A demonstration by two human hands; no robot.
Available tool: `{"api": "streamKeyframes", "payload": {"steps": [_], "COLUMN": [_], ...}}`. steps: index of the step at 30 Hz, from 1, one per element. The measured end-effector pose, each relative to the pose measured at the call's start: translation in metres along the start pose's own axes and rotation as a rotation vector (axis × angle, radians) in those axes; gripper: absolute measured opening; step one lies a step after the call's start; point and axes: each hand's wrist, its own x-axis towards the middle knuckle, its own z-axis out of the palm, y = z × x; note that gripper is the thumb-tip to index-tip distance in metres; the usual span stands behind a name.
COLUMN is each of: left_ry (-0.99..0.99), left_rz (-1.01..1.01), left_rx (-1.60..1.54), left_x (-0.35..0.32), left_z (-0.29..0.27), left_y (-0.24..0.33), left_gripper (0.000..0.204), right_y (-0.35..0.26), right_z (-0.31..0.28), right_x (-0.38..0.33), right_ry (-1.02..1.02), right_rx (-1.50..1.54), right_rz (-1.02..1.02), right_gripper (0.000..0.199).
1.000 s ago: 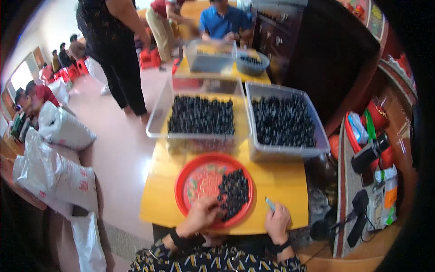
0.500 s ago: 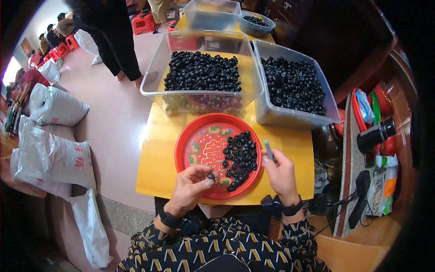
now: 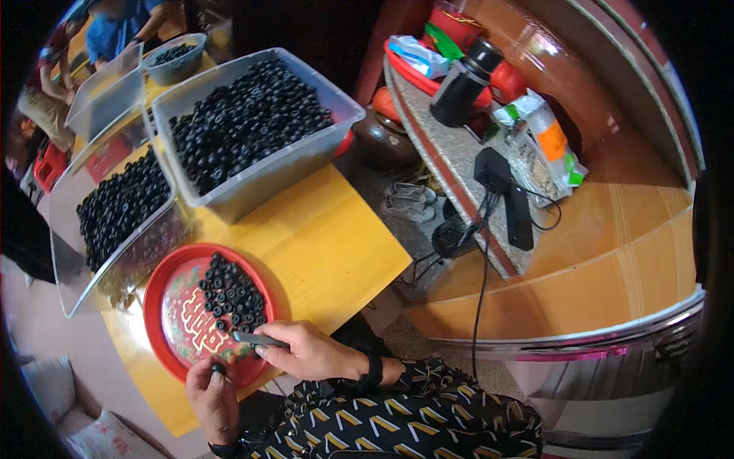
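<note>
Head view: one dark bead [image 3: 219, 368], pinched in the fingertips of the left hand [image 3: 210, 392] at the near edge of a red tray [image 3: 152, 306]; presumably light, hard, smooth and apt to roll, best nipped across its sides. One slim grey tool [image 3: 261, 340], gripped by the right hand [image 3: 312, 350], tip leftward over the tray; presumably stiff, light, held by its rear. Loose beads [image 3: 233, 294], in tray. Against half a second ago: tool lowered from upright, hands nearer together, view swung right.
</note>
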Motion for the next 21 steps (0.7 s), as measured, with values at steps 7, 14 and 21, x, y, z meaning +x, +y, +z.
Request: {"api": "streamKeyframes", "payload": {"steps": [7, 14, 21], "left_ry": [-0.012, -0.133, -0.079], "left_rz": [-0.027, -0.167, -0.086], "left_rx": [-0.029, -0.191, -0.169], "left_x": [-0.002, -0.002, -0.010], "left_z": [0.003, 0.031, 0.024], "left_y": [0.000, 0.008, 0.010], "left_gripper": [0.022, 0.021, 0.020], "right_y": [-0.002, -0.009, -0.015], "right_z": [-0.014, -0.020, 0.000], "right_x": [-0.007, -0.018, -0.013], "right_ry": [0.017, 0.087, 0.027], "right_rx": [-0.014, -0.147, -0.178], "right_rz": [-0.015, -0.003, 0.041], "right_gripper": [0.022, 0.020, 0.016]}}
